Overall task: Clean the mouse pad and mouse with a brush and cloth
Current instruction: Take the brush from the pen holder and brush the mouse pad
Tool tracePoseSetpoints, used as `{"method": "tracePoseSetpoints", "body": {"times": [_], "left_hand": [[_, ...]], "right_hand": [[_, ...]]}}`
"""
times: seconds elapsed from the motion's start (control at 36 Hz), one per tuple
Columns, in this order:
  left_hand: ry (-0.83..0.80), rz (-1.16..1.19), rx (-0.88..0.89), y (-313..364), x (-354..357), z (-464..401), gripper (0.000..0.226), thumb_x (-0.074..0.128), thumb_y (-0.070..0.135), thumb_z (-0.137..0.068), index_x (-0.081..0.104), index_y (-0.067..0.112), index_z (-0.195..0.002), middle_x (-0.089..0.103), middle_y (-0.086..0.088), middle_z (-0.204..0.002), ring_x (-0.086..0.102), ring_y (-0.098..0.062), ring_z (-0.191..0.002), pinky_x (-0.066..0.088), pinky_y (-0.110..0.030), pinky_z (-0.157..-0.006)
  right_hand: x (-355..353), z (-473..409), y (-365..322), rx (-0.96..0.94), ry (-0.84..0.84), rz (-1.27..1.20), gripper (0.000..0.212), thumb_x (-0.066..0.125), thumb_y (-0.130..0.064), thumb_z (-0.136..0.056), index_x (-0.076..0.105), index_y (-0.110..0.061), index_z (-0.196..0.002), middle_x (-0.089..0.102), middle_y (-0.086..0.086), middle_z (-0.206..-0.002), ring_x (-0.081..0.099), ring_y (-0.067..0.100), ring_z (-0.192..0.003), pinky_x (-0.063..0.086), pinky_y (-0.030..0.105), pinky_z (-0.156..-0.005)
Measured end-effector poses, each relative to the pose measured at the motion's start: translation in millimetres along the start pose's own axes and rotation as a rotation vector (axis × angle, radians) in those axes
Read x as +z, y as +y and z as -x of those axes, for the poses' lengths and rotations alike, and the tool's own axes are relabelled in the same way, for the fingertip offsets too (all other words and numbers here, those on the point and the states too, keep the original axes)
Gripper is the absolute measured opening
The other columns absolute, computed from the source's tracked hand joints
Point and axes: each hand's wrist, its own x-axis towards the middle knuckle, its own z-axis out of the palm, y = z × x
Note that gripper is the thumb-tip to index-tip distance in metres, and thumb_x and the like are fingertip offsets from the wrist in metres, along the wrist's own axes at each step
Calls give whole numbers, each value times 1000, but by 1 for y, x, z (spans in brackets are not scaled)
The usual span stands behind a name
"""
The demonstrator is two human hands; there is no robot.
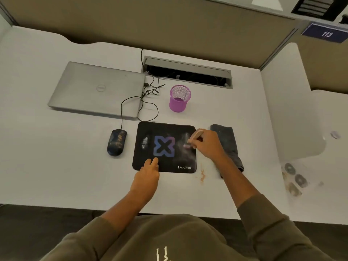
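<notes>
On the white counter a black pad lay square in front of the person, with both forearms reaching out over it from olive sleeves pushed up past the wrists. The left hand rested at the pad's near edge, fingers straight and together, their tips pressing down on the pad just below its blue and purple X mark. The right hand hovered over the pad's right edge, wrist bent inward, fingers curled round a pale brush whose bristle end met the pad beside a smear of whitish dust. Another patch of white dust sat on the pad's left part. White lettering at the pad's near right corner read "sounce" beside a small bolt mark. A dark mouse, speckled with pale grime, lay just left of the pad, apart from it, its cable looping back towards a closed grey laptop bearing a round Dell logo. A folded dark cloth lay just right of the pad, partly under the right forearm. A purple mesh cup stood behind the pad. A blue sign on the partition at upper right read "113".
</notes>
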Motion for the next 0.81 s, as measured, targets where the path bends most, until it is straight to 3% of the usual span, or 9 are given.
{"method": "tracePoseSetpoints", "body": {"times": [0.14, 0.28, 0.47, 0.61, 0.72, 0.81], "left_hand": [[-20, -186, 89, 0, -1, 2, 55, 64, 21, -101, 43, 8, -151, 38, -12, -154, 62, -24, -116, 54, -32, -100], [5, -109, 58, 1, 1, 2, 51, 60, 17, -103, 44, 6, -150, 45, -14, -149, 66, -27, -106, 59, -36, -96], [29, 44, -21, 0, 7, 1, 43, 53, 14, -106, 46, 7, -147, 48, -14, -145, 67, -31, -101, 61, -44, -91], [18, -19, 23, 2, 5, 3, 43, 63, 12, -101, 53, 2, -142, 48, -15, -145, 66, -27, -100, 61, -39, -89], [3, -16, 24, 1, 4, 2, 45, 62, 15, -102, 51, 4, -144, 45, -13, -147, 64, -25, -105, 59, -36, -93], [13, 39, -12, 1, 5, 0, 45, 54, 17, -106, 43, 10, -149, 48, -12, -143, 65, -25, -102, 59, -38, -94]], "right_hand": [[-1, -33, -9, 2, 182, -50, 12, 75, -13, -95, 75, -2, -91, 69, -3, -81, 66, 2, -73, 49, 7, -72], [13, -20, 3, 27, 25, -35, 19, 81, -23, -91, 75, -5, -90, 72, 4, -84, 68, 13, -77, 57, 21, -78], [12, 21, 34, 72, -183, 128, 12, 81, -23, -90, 75, -19, -81, 68, -6, -75, 66, 12, -69, 50, 15, -64], [-4, 3, 15, 24, -8, -3, 19, 78, -17, -92, 71, -25, -77, 69, -13, -68, 67, -9, -71, 47, 1, -64], [5, -15, 1, 14, 138, -112, 10, 75, -19, -96, 74, -11, -90, 73, -4, -76, 71, 9, -74, 55, 13, -72], [18, -14, 3, 48, 133, -146, 12, 75, -18, -95, 74, -6, -95, 74, 6, -84, 73, 19, -80, 61, 28, -79]]}}
